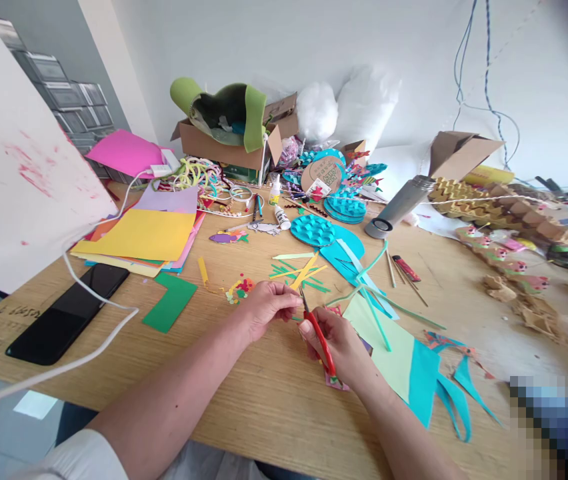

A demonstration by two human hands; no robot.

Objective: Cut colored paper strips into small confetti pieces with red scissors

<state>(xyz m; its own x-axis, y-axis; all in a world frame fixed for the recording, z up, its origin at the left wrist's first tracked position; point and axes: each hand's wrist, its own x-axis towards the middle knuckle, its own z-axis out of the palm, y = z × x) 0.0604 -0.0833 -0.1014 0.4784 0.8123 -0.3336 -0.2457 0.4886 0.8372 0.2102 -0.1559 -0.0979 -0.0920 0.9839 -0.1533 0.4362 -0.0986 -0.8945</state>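
Observation:
My right hand (337,340) is wrapped round red-handled scissors (320,337), whose blade tips point up beside my left fingertips. My left hand (270,308) is closed in a pinch just left of the blades; what it pinches is too small to make out. Behind the hands lie green paper strips (314,283) and yellow strips (305,270) in a loose pile. Small red, yellow and green paper bits (241,288) are heaped left of them. Pale green paper (387,347) overlaps a blue sheet (425,383) on the right.
A black phone (69,313), a white cable (99,347) and stacked coloured paper (139,237) are at the left. Glue bottles (281,217), blue egg-tray pieces (313,231) and a grey flask (401,205) stand or lie behind. Crumpled brown paper (537,313) lies right.

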